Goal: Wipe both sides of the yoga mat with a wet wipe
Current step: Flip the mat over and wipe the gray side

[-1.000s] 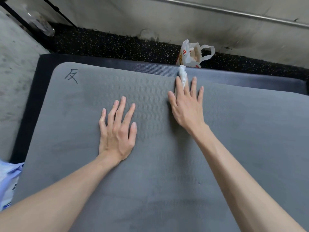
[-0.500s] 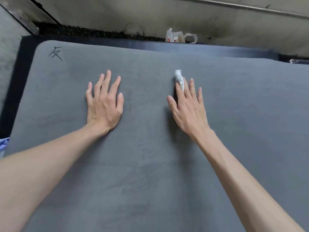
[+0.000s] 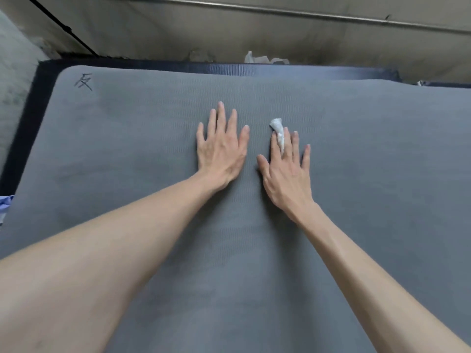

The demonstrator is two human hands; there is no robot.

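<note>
A grey yoga mat (image 3: 356, 200) lies flat and fills most of the view, with a handwritten mark (image 3: 83, 82) near its far left corner. My left hand (image 3: 221, 146) rests flat on the mat, fingers straight and spread. Just to its right, my right hand (image 3: 286, 171) also lies flat on the mat. It pinches a crumpled white wet wipe (image 3: 278, 128) between the index and middle fingers. The wipe's end sticks out past the fingertips.
A dark blue mat (image 3: 254, 68) lies under the grey one, showing along the far and left edges. A white plastic bag (image 3: 257, 58) sits behind it at the foot of a concrete wall. A light blue packet (image 3: 4, 203) peeks in at the left edge.
Both hands have slid along the mat; my left hand has come close beside the right. The right hand has drawn the wipe back from the far edge. The view has shifted too.
</note>
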